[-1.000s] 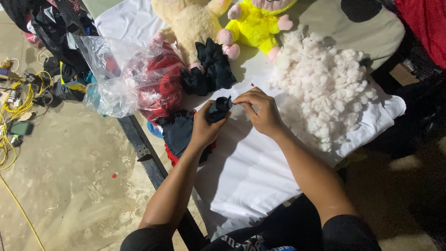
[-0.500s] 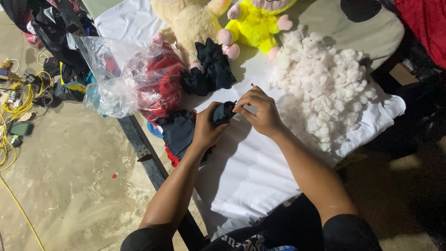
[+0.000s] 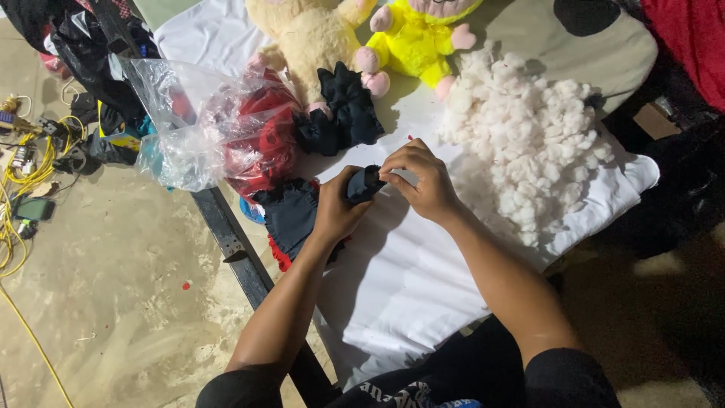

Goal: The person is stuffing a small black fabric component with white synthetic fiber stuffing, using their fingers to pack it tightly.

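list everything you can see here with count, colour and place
small dark cloth piece: one, navy, held between both hands
white stuffing: one heap, right of hands
white sheet: one, covering the table
dark fabric pieces: one pile, black, above hands
plastic bag: one, clear, red cloth inside, table's left edge
plush toys: two, beige and yellow, far edge
cables: several, yellow, floor at left
left hand: gripping cloth
right hand: pinching cloth

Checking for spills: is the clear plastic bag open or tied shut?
Open: clear plastic bag lies with its mouth gaping, red fabric showing inside.
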